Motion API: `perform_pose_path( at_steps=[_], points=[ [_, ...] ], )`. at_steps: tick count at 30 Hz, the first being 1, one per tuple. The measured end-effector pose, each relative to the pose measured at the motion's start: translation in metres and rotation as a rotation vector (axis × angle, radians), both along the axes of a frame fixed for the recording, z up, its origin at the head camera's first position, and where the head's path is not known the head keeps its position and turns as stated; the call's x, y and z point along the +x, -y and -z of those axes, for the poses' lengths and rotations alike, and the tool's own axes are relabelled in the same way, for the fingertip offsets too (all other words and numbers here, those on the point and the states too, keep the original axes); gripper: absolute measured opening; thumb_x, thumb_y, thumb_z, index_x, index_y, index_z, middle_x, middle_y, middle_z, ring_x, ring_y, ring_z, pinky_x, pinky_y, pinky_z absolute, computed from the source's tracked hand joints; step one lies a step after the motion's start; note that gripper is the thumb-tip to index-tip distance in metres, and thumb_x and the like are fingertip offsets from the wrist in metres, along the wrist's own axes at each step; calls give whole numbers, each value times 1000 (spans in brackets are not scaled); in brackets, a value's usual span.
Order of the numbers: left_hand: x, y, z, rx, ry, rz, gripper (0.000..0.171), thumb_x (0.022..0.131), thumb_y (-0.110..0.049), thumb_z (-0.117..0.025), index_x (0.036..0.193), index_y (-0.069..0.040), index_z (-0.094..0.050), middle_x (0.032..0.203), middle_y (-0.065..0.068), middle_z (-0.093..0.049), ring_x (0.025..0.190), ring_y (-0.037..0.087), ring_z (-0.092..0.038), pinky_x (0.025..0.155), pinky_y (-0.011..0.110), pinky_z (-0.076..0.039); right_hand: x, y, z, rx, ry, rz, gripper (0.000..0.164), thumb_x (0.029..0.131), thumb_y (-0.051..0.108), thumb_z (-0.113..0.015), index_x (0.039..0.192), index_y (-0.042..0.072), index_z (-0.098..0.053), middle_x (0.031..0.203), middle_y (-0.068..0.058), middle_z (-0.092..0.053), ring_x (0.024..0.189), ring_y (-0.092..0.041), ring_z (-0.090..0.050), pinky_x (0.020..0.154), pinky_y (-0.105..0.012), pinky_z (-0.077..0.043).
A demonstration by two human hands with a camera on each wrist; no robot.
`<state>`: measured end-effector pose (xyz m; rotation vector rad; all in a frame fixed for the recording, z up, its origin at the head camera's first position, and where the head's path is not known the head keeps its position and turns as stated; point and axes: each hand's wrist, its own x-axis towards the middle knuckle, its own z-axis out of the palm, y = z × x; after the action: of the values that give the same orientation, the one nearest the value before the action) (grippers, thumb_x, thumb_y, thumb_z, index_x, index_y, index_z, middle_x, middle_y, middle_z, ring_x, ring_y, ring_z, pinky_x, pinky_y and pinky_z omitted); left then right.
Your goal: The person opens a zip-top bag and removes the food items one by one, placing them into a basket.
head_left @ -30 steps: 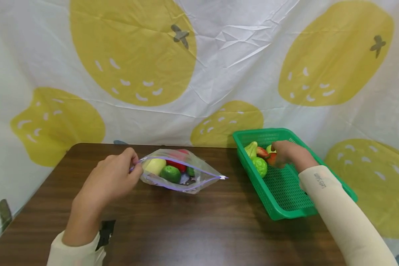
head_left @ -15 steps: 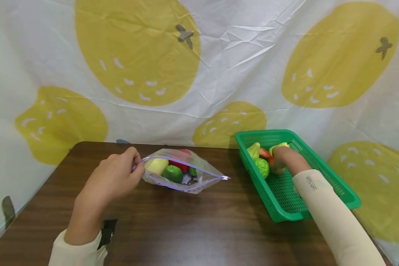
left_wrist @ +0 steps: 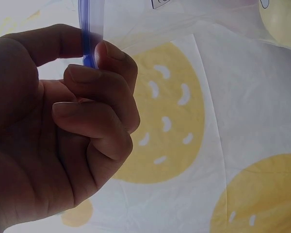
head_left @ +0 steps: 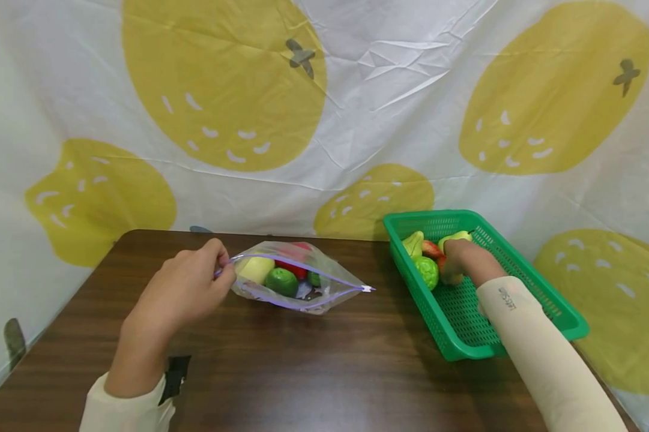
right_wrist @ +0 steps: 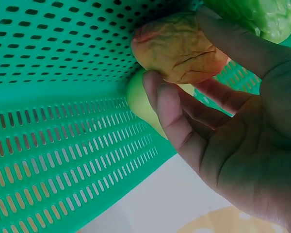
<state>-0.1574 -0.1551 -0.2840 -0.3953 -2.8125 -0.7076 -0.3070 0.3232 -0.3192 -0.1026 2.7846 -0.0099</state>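
At the left, my left hand [head_left: 181, 291] pinches the corner of a clear zip bag [head_left: 332, 267] by its purple seal, between thumb and forefinger. The bag's mouth gapes; inside lie a pale yellow piece [head_left: 256, 270], a dark green one [head_left: 281, 281] and a red one. My right hand [head_left: 467, 259] reaches into a green basket [head_left: 418, 312]. In the right wrist view its thumb and fingers hold a wrinkled orange-red fruit [right_wrist: 182, 48]. A yellow-green pear [head_left: 455, 238] lies behind it, a green cabbage [head_left: 426, 273] beside it.
A yellow squash-like piece [head_left: 413, 245] and a reddish fruit [head_left: 430, 249] also sit at the basket's far end. The brown wooden table [head_left: 302, 372] ends at the back against a lemon-print cloth [head_left: 356, 132]. A white slider [head_left: 366, 288] sits at the bag's right tip.
The right hand has shifted slightly left and nearer within the basket, uncovering more of the pear. The left hand keeps its pinch on the bag. The head view has turned slightly.
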Motion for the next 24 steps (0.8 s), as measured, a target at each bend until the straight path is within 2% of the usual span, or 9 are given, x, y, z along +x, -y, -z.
perform_pose_path(
  at_steps=[6, 11, 14, 18, 21, 24],
  points=[
    [0, -1, -1, -5, 0, 0, 14, 93, -20, -51, 94, -7, -56, 67, 7, -56, 60, 25, -51, 54, 40, -41, 6, 8, -6, 70, -19, -24, 43, 71, 3, -76, 106, -6, -52, 85, -16, -54, 71, -27, -46, 56, -35, -42],
    [1, -1, 0, -3, 6, 7, 14, 93, -20, -50, 94, -7, -56, 66, 6, -54, 59, 24, -50, 53, 39, -40, 17, 22, -33, 68, -112, -78, 49, 76, 4, -75, 116, -12, -54, 110, -31, -62, 86, -35, -56, 68, -44, -51],
    [1, 0, 0, -2, 6, 11, 15, 94, -20, -50, 95, -6, -56, 66, 5, -53, 59, 24, -50, 53, 38, -39, 30, 37, -53, 51, -183, -120, 50, 82, 7, -72, 123, -11, -53, 121, -33, -60, 94, -38, -59, 71, -48, -53],
    [1, 0, -1, -6, -7, 9, 15, 93, -20, -50, 95, -6, -56, 66, 5, -54, 58, 24, -50, 53, 38, -40, 56, 61, -74, 2, -331, -184, 52, 88, 15, -68, 131, -7, -49, 126, -30, -58, 96, -39, -60, 71, -51, -53],
    [1, -1, -2, -9, -11, 9, 14, 93, -19, -50, 94, -7, -56, 65, 5, -54, 58, 24, -50, 53, 39, -40, 79, 82, -86, -100, -525, -263, 43, 89, 14, -65, 128, -2, -53, 124, -24, -62, 92, -35, -62, 67, -50, -54],
    [1, -2, -1, -9, -8, 9, 14, 93, -20, -50, 94, -7, -56, 65, 6, -54, 59, 24, -50, 53, 39, -40, 103, 103, -97, -223, -736, -366, 32, 88, 12, -65, 118, 2, -59, 113, -16, -69, 85, -29, -64, 64, -47, -55]
  ],
)
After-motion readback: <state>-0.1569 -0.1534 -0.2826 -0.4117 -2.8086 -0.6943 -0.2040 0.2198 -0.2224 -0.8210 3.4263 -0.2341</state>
